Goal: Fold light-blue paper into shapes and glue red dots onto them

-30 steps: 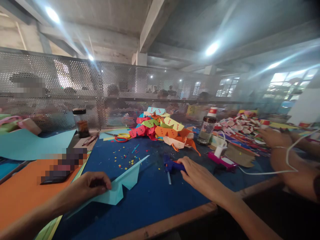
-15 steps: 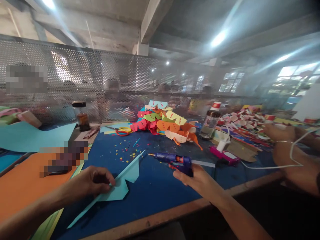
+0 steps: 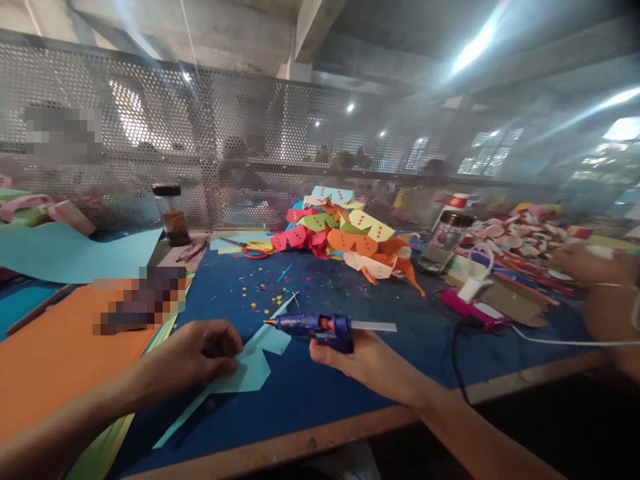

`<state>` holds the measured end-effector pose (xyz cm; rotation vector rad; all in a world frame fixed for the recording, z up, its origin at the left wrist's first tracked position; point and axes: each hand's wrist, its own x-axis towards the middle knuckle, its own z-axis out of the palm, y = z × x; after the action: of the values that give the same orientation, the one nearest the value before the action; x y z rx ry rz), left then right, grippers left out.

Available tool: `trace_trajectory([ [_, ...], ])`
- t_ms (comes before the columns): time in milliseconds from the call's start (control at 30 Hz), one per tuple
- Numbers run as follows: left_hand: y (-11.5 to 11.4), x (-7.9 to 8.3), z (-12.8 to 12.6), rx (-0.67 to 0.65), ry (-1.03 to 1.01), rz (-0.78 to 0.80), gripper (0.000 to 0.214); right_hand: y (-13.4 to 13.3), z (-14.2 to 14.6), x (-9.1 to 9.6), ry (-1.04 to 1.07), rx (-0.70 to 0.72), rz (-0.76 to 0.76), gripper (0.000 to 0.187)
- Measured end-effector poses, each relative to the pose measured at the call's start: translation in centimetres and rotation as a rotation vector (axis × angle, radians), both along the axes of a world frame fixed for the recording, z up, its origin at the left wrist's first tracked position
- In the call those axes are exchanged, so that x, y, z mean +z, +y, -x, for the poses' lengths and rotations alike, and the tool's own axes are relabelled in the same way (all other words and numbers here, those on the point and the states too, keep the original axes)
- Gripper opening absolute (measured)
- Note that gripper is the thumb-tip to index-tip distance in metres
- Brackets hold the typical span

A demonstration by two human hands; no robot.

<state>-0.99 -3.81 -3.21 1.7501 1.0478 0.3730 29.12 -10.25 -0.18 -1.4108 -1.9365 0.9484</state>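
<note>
Head view, right hand (image 3: 360, 363) gripping glue gun (image 3: 315, 327), left hand (image 3: 200, 350) pinning paper (image 3: 250, 363)

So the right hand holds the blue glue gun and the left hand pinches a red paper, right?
Not quite: the colour is wrong. The head view shows the left hand pinching a paper that is light blue, not red. The right hand does hold the blue glue gun.
</note>
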Motion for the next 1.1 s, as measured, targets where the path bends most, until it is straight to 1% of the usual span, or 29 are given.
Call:
trace_trajectory([
  [167, -0.3, 0.6, -0.4, 0.051, -0.032, 0.021, 0.022, 0.0, 0.3, 0.0, -0.102, 0.031, -0.008, 0.031],
  [267, -0.1, 0.5, -0.4, 0.065, -0.053, 0.047, 0.026, -0.1, 0.6, 0.2, -0.158, 0.051, -0.033, 0.029],
  [433, 0.3, 0.1, -0.2, 0.058, -0.068, 0.071, 0.035, 0.1, 1.3, 0.6, -0.171, 0.085, -0.046, 0.022],
  [667, 0.2, 0.3, -0.2, 0.051, -0.045, 0.083, 0.033, 0.5, 2.0, 0.7, -0.190, 0.093, -0.017, 0.027],
  [800, 0.4, 0.3, -0.1, 0.052, -0.056, 0.104, 0.036, 0.7, 2.3, 0.6, -0.192, 0.100, 0.024, 0.026],
  [1100, 0.8, 0.2, -0.1, 0.043, -0.086, 0.157, 0.042, 0.8, 2.6, 0.7, -0.260, 0.096, 0.002, 0.027],
])
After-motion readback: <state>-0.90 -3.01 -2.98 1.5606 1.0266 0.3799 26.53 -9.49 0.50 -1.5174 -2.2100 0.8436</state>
